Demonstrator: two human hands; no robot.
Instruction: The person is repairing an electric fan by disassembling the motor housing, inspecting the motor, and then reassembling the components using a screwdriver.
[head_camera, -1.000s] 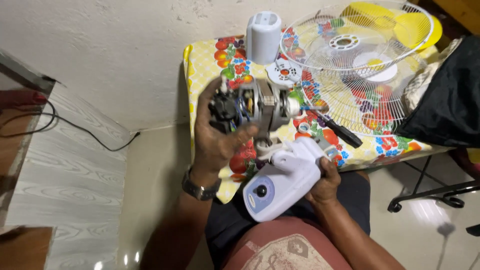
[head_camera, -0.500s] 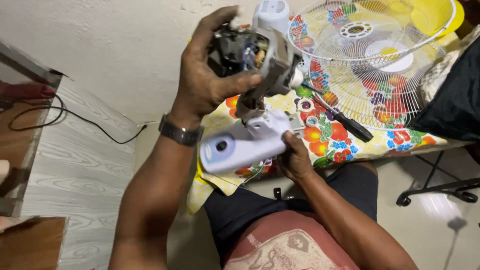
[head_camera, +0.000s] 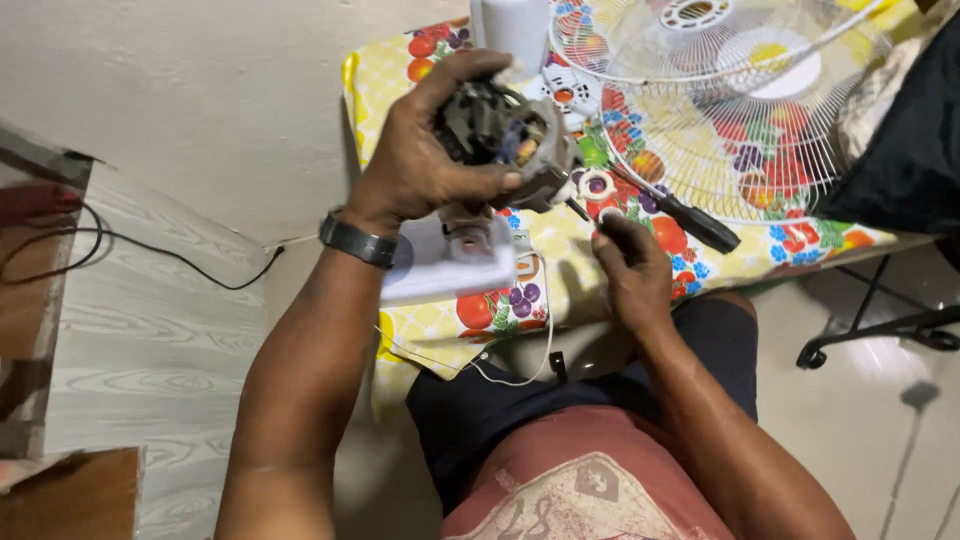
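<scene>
Since half a second ago the right hand (head_camera: 632, 268) has let go of the white housing (head_camera: 450, 262) and now pinches a small white piece near the motor's shaft. The left hand (head_camera: 425, 165) is clamped around the fan motor (head_camera: 505, 140), raised above the cloth-covered table (head_camera: 560, 290). The shaft points down and right, toward the right hand's fingertips. The motor looks dark, with exposed windings and a metal casing. Beyond the right hand lie a screwdriver (head_camera: 690, 218) and a white fan grille (head_camera: 740, 100).

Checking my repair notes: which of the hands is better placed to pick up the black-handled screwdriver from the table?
Probably the right hand: it looks empty and sits just beside the screwdriver, while the left hand is wrapped around the fan motor.
</scene>
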